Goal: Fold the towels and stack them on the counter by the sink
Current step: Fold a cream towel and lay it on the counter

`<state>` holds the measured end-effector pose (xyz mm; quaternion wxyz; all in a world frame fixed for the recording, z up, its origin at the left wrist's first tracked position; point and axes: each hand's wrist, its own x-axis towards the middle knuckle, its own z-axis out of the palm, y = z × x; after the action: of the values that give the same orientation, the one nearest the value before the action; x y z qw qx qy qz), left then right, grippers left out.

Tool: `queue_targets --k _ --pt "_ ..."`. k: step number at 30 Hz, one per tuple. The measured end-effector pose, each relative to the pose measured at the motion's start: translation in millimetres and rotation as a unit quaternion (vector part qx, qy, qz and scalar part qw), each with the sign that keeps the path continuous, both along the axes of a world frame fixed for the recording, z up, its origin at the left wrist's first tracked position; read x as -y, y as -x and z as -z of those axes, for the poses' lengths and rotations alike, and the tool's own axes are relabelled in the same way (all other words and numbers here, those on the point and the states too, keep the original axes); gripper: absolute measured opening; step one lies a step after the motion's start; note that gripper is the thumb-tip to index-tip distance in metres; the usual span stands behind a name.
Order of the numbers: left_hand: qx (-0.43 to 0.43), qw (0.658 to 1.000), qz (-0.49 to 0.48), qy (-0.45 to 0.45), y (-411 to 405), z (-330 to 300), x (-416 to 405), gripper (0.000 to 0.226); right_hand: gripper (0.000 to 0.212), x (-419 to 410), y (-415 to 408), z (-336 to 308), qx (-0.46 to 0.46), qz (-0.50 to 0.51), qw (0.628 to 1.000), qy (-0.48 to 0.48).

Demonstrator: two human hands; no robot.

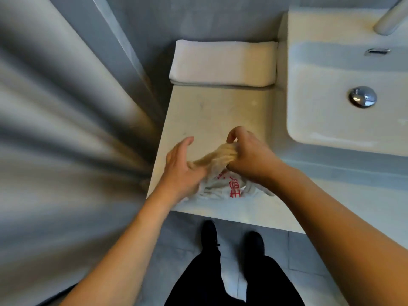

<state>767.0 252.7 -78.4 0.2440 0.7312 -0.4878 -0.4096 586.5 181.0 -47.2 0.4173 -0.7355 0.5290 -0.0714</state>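
White cloth with red lettering (223, 186), a crumpled small towel, lies at the counter's (220, 111) near edge; the right hand (249, 157) grips its bunched end, the left hand (183, 168) presses it with straightish fingers. A folded white towel (223, 62) lies behind, beside the sink (331, 120).

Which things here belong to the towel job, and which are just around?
Job: crumpled towel gripped by right hand, left hand touching it; folded towel; counter.
Just around: sink, drain plug, tap, curtain.
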Motion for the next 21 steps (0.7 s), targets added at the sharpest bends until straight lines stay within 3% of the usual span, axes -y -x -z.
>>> queue_targets --k 2,4,6,8,11,13,15,16,17,19,21 --pt "0.07 0.988 0.138 -0.019 3.5 7.0 3.6 0.035 0.048 3.6 -7.6 -1.0 -0.018 0.0 1.0 0.005" --pt "0.091 0.986 0.136 -0.017 -0.2 7.9 10.3 0.006 0.05 10.5 -9.5 -2.1 -0.028 0.013 1.0 -0.004" --pt "0.044 0.995 0.089 -0.006 -1.3 7.0 15.9 0.016 0.048 17.8 -4.9 -3.1 -0.05 0.015 0.999 -0.005" --pt "-0.054 0.998 -0.027 0.015 -3.7 3.4 21.0 0.026 0.046 26.1 3.0 -4.1 -0.123 -0.02 0.992 -0.004" --pt "-0.213 0.955 -0.204 -0.027 -11.3 1.5 31.3 0.017 0.033 35.4 20.5 -1.1 -0.227 -0.058 0.972 -0.019" --pt "-0.158 0.958 -0.225 -0.083 -18.1 5.0 35.6 0.017 0.026 39.9 28.6 1.9 -0.181 -0.029 0.982 -0.038" --pt "0.024 0.983 -0.166 -0.075 -20.8 7.2 38.5 0.017 0.025 45.9 32.7 0.5 -0.069 0.027 0.993 -0.093" --pt "0.076 0.987 -0.133 -0.047 -19.9 7.3 38.8 0.014 0.025 48.7 32.8 -2.0 0.006 0.06 0.989 -0.137" --pt "0.073 0.992 -0.1 -0.022 -17.3 4.9 39.3 0.014 0.024 52.4 32.7 -5.8 0.078 0.088 0.976 -0.183" --pt "0.047 0.999 -0.007 0.002 -9.6 4.3 43.9 0.039 0.023 63.7 33.1 -11.3 0.187 0.123 0.94 -0.256" --pt "0.101 0.99 0.102 0.01 -1.6 10.4 50.9 0.042 0.023 78.4 29.8 -13.7 0.249 0.146 0.91 -0.299"
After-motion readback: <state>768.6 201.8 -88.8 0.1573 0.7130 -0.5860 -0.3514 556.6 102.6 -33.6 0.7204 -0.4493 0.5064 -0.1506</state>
